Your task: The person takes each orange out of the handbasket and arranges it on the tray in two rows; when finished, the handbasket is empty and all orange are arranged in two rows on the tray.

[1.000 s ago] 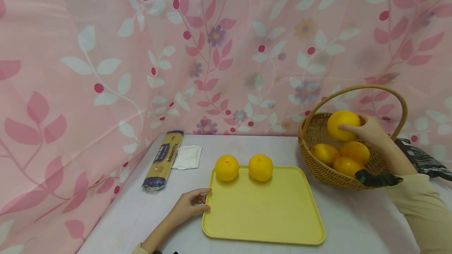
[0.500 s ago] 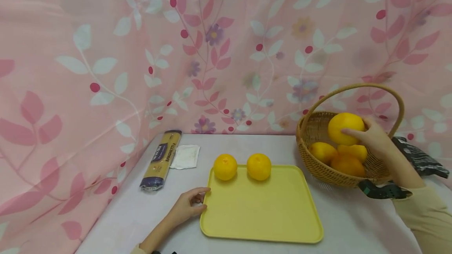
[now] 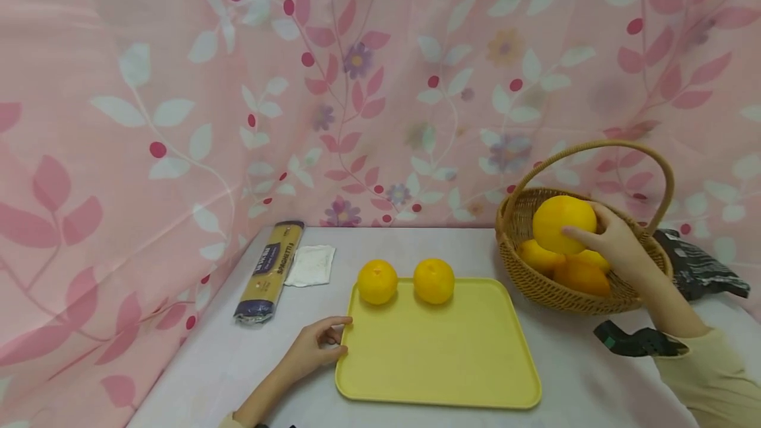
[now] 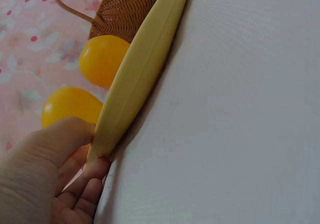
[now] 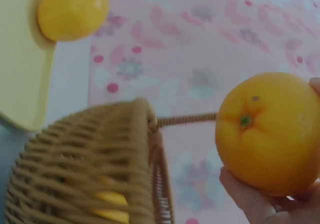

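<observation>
My right hand (image 3: pixel 618 246) grips an orange (image 3: pixel 563 224) above the wicker basket (image 3: pixel 535 289), under its arched handle. In the right wrist view the held orange (image 5: pixel 272 134) shows its green stem spot, with the thumb beneath it. Several more yellow-orange fruits (image 3: pixel 582 276) lie inside the basket. My left hand (image 3: pixel 312 349) pinches the left rim of a yellow tray (image 3: pixel 440 355); in the left wrist view the thumb is on top and fingers lie below the edge. Two oranges, one on the left (image 3: pixel 377 282) and one on the right (image 3: pixel 433 281), sit along the tray's far edge.
A spaghetti packet (image 3: pixel 270 271) lies at the table's left side, beside a folded white cloth or tissue (image 3: pixel 310 265). Right of the basket is a black patterned bag (image 3: pixel 701 266). A pink floral curtain (image 3: pixel 380 84) hangs behind the white table.
The right hand has shifted slightly left with the orange, still over the basket. Fruits in the basket have settled differently. The left hand keeps its place at the tray rim.
</observation>
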A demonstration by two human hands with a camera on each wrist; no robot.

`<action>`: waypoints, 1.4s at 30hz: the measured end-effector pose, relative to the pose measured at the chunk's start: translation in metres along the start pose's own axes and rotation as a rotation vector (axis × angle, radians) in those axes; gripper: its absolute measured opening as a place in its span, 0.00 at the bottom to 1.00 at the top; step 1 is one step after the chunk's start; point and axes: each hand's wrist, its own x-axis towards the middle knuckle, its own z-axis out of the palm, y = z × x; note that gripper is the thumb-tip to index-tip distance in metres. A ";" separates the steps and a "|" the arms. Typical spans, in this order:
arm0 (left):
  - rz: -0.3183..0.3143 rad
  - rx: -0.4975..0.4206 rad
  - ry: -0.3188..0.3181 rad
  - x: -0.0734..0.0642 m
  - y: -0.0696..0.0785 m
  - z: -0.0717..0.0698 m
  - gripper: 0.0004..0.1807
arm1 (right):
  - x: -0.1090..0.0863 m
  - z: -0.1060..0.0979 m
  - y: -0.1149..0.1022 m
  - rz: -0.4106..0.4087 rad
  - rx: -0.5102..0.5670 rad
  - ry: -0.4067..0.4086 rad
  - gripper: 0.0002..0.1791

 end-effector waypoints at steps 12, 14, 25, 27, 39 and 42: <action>0.132 0.011 0.015 0.003 -0.029 0.003 0.21 | -0.004 0.041 -0.020 0.009 0.105 -0.070 0.35; 0.094 0.007 0.014 0.003 -0.028 0.004 0.21 | -0.005 0.048 -0.020 0.014 0.121 -0.059 0.37; -0.013 -0.009 0.009 0.004 -0.026 0.003 0.24 | -0.005 0.086 -0.009 -0.167 -0.009 0.037 0.39; -0.001 -0.010 0.011 0.003 -0.026 0.003 0.24 | -0.005 0.092 -0.004 -0.217 -0.027 0.050 0.39; 0.000 -0.007 0.008 -0.001 -0.011 0.001 0.23 | -0.008 0.123 0.010 -0.326 -0.099 0.070 0.44; -0.001 -0.006 -0.002 -0.001 0.002 0.001 0.22 | -0.009 0.129 0.017 -0.335 -0.119 0.053 0.44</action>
